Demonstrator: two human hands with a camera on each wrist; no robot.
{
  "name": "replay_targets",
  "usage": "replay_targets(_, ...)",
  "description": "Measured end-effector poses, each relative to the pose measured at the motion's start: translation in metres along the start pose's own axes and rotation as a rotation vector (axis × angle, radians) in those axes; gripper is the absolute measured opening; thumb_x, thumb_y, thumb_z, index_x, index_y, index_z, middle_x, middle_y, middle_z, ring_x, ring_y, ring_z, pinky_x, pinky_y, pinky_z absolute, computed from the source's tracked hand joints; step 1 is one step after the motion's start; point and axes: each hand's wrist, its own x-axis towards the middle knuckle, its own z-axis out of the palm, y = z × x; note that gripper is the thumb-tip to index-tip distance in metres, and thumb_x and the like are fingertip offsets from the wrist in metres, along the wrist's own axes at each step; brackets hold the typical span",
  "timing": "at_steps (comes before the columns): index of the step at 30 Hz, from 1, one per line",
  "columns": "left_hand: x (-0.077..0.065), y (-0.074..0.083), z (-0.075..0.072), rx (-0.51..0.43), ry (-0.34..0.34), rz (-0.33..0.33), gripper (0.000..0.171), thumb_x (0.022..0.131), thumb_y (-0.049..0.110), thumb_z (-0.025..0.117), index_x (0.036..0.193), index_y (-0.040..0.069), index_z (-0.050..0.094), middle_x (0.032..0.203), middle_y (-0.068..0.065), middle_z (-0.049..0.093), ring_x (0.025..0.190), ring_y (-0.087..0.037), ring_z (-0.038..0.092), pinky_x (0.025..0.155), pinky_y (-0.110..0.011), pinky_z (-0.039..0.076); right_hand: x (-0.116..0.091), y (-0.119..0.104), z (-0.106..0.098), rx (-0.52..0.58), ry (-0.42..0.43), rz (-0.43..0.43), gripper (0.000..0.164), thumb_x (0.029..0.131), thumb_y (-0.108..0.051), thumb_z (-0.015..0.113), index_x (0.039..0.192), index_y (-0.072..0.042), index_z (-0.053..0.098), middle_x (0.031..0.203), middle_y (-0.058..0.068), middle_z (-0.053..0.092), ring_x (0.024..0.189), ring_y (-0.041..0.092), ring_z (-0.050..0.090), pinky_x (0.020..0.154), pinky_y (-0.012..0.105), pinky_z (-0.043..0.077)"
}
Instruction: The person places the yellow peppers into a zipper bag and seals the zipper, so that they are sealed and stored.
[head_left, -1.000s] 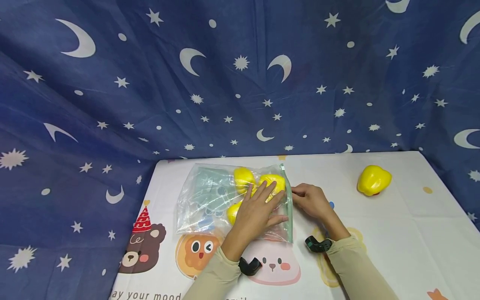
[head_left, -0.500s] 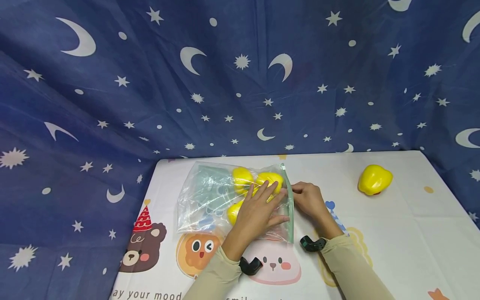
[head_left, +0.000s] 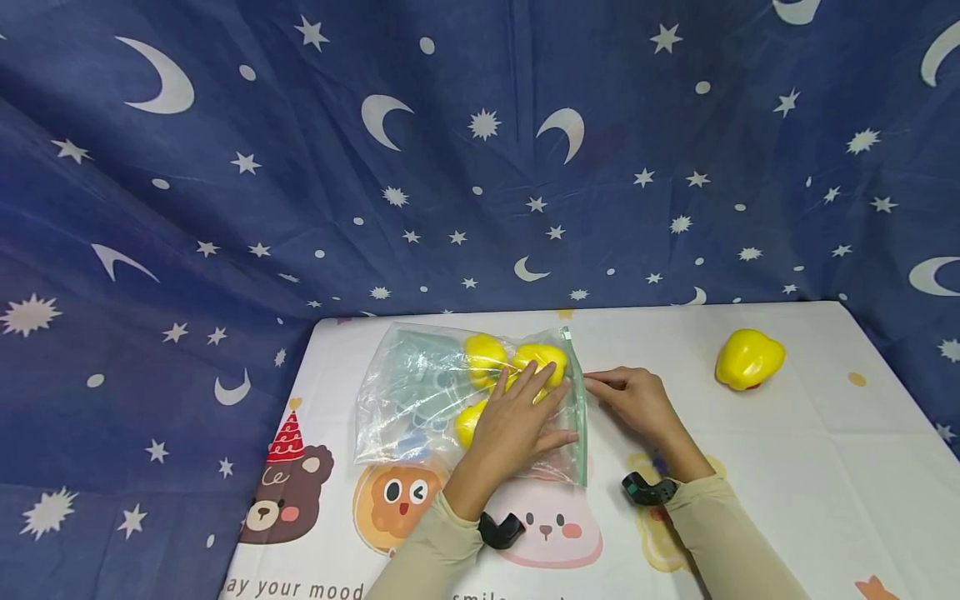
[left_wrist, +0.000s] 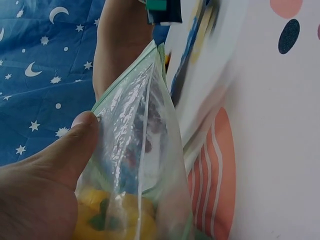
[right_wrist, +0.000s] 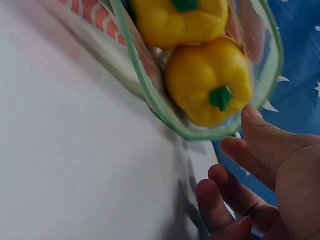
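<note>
In the head view a clear zip bag (head_left: 405, 400) with a green-edged mouth lies on the table with yellow bell peppers (head_left: 486, 354) inside. My left hand (head_left: 510, 425) rests on it, fingers spread over the peppers; the left wrist view shows its thumb (left_wrist: 82, 135) against the plastic. At the bag's right edge is my right hand (head_left: 637, 400). In the right wrist view the mouth gapes, showing two peppers (right_wrist: 210, 80). Right thumb and forefinger tips stand apart on either side of the green rim (right_wrist: 200, 134), other fingers loosely bent.
Another yellow bell pepper (head_left: 748, 358) lies alone at the back right of the table. The white tablecloth (head_left: 847, 475) carries cartoon prints. A dark blue curtain (head_left: 480, 167) with moons and stars hangs behind the table and along its left side.
My right hand first shifted slightly left toward the bag's rim, then drew back a little to the right. My left hand has stayed on the bag; the lone pepper has not moved.
</note>
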Motion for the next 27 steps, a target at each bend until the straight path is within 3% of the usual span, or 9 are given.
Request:
replay_targets(6, 0.000, -0.002, -0.001, -0.024, -0.005, -0.007, 0.075, 0.092, 0.072, 0.055, 0.153, 0.029, 0.049, 0.166, -0.001, 0.036, 0.155, -0.027, 0.032, 0.126, -0.057, 0.024, -0.009, 0.005, -0.020, -0.021, 0.007, 0.013, 0.041, 0.093, -0.050, 0.071, 0.118, -0.018, 0.079, 0.090, 0.004, 0.077, 0.071, 0.012, 0.064, 0.062, 0.025, 0.051)
replay_targets(11, -0.001, -0.003, -0.004, -0.052, -0.009, -0.013, 0.074, 0.093, 0.071, 0.055, 0.153, 0.028, 0.049, 0.166, -0.002, 0.036, 0.155, -0.028, 0.031, 0.126, -0.056, 0.024, -0.014, 0.004, -0.040, -0.056, 0.067, 0.026, 0.040, 0.093, -0.047, 0.073, 0.120, -0.018, 0.078, 0.098, 0.010, 0.078, 0.071, 0.016, 0.063, 0.057, 0.027, 0.051)
replay_targets(18, -0.001, -0.005, -0.005, -0.100, 0.004, -0.023, 0.068, 0.096, 0.065, 0.055, 0.152, 0.028, 0.050, 0.165, -0.003, 0.037, 0.155, -0.029, 0.031, 0.126, -0.056, 0.024, -0.024, 0.003, -0.071, -0.132, 0.217, 0.019, 0.046, 0.095, -0.049, 0.070, 0.122, -0.012, 0.076, 0.115, 0.019, 0.075, 0.089, 0.029, 0.066, 0.066, 0.028, 0.051)
replay_targets(27, -0.001, -0.007, -0.011, -0.232, 0.022, -0.042, 0.051, 0.102, 0.044, 0.059, 0.148, 0.022, 0.055, 0.161, -0.006, 0.044, 0.154, -0.033, 0.032, 0.126, -0.054, 0.026, -0.028, 0.011, -0.098, -0.264, 0.517, -0.117, 0.037, 0.089, -0.030, 0.079, 0.117, -0.005, 0.077, 0.088, 0.020, 0.074, 0.082, 0.039, 0.068, 0.069, 0.041, 0.044)
